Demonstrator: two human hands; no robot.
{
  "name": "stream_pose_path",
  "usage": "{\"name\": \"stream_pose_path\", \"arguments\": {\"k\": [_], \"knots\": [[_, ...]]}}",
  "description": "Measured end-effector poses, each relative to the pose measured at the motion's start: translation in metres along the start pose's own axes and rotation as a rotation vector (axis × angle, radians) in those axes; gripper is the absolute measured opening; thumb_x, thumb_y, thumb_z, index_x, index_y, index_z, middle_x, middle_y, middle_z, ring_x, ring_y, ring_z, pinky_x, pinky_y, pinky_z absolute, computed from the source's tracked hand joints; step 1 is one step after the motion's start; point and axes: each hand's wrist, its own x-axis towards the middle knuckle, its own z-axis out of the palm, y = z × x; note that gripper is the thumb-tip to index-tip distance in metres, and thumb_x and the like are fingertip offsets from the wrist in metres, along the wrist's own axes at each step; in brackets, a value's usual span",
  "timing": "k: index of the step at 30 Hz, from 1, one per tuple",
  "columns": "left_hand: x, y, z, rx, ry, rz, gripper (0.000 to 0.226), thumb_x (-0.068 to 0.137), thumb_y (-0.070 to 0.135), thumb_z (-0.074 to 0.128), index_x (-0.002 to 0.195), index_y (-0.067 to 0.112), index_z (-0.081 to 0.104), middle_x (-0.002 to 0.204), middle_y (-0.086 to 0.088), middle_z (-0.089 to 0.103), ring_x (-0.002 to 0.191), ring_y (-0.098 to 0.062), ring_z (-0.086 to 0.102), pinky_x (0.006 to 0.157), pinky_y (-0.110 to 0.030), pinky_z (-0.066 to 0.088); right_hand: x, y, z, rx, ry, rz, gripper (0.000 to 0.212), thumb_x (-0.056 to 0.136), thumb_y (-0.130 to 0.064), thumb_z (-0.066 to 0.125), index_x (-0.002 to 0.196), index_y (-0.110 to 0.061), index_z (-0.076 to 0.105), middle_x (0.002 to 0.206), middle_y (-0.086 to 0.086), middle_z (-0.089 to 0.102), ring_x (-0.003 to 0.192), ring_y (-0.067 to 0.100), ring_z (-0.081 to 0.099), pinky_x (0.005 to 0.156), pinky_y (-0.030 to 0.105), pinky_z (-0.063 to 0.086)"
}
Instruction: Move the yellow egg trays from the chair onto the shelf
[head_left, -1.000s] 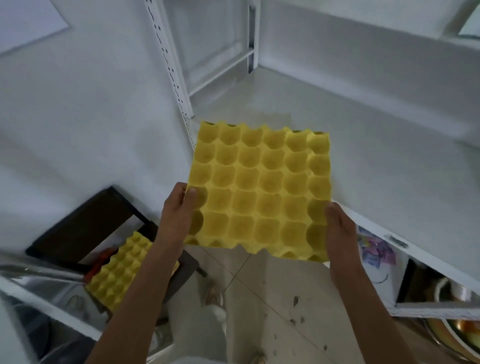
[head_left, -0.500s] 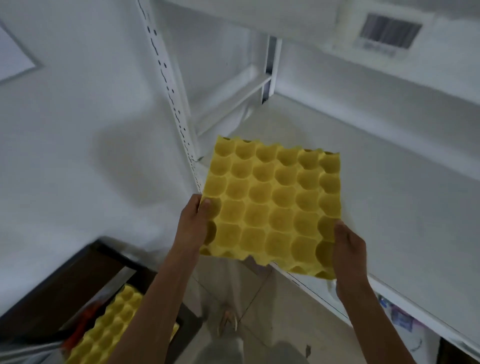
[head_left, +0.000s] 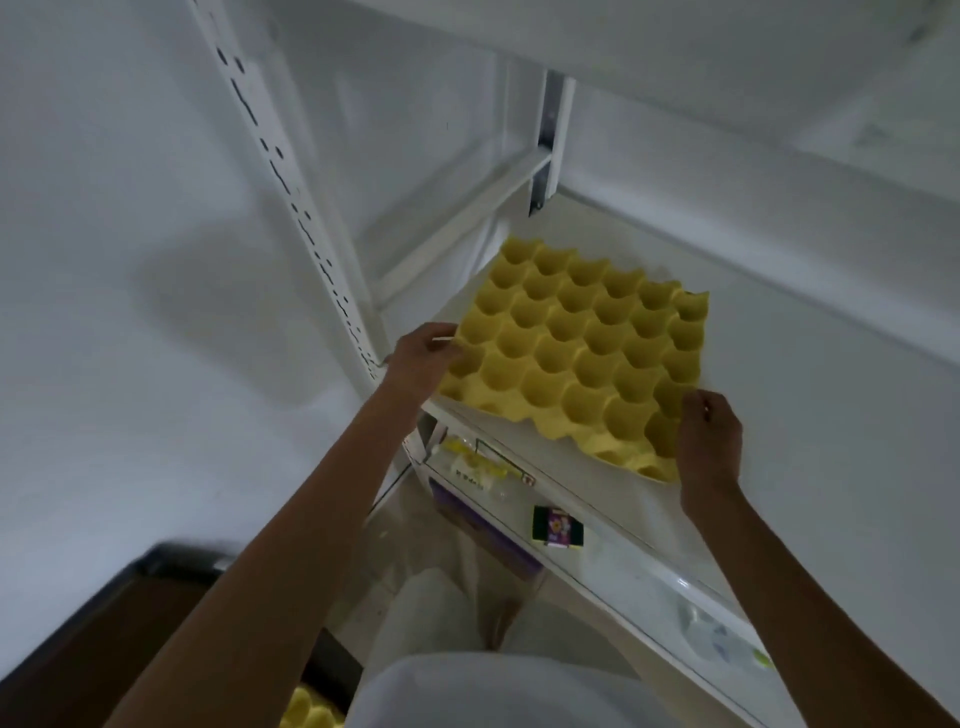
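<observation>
A yellow egg tray (head_left: 576, 348) lies cups-up on the white shelf (head_left: 810, 395), near its left front corner, with its near edge at the shelf's front lip. My left hand (head_left: 423, 358) grips the tray's left edge, thumb in a cup. My right hand (head_left: 709, 441) holds the tray's near right corner. A second yellow egg tray (head_left: 306, 709) shows as a small corner at the bottom, on the dark chair (head_left: 93, 639) at lower left.
A white perforated shelf upright (head_left: 291, 208) rises just left of the tray. Another white shelf board (head_left: 675, 47) hangs overhead. The shelf below holds a purple box (head_left: 483, 525), a small dark packet (head_left: 557, 527) and plastic bags. A white wall fills the left.
Both hands have carried the tray up and forward, from in front of the shelf's edge onto the shelf surface. The view has tilted upward, so the chair slid down out of frame.
</observation>
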Motion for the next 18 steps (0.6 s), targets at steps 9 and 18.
{"name": "stream_pose_path", "arguments": {"k": [9,18], "knots": [[0.089,-0.009,0.001,0.100,-0.019,0.194,0.049,0.091,0.011,0.069,0.137,0.027,0.061,0.109,-0.001,0.068,0.097,-0.017,0.068,0.073,-0.024,0.053,0.059,-0.001,0.042,-0.022,-0.068,0.074,0.027,0.099,-0.018,0.052,0.122,-0.012,0.063,0.116,0.013,0.069,0.101,0.036,0.067,0.076,0.045,0.057],[0.125,-0.013,0.016,-0.019,0.026,0.156,0.041,0.090,0.012,0.071,0.130,0.017,0.062,0.116,0.001,0.065,0.106,-0.019,0.063,0.081,-0.024,0.049,0.082,-0.007,0.077,0.084,-0.073,0.137,0.028,0.096,-0.021,0.052,0.122,-0.016,0.062,0.116,0.014,0.069,0.091,0.031,0.066,0.056,0.032,0.053]]}}
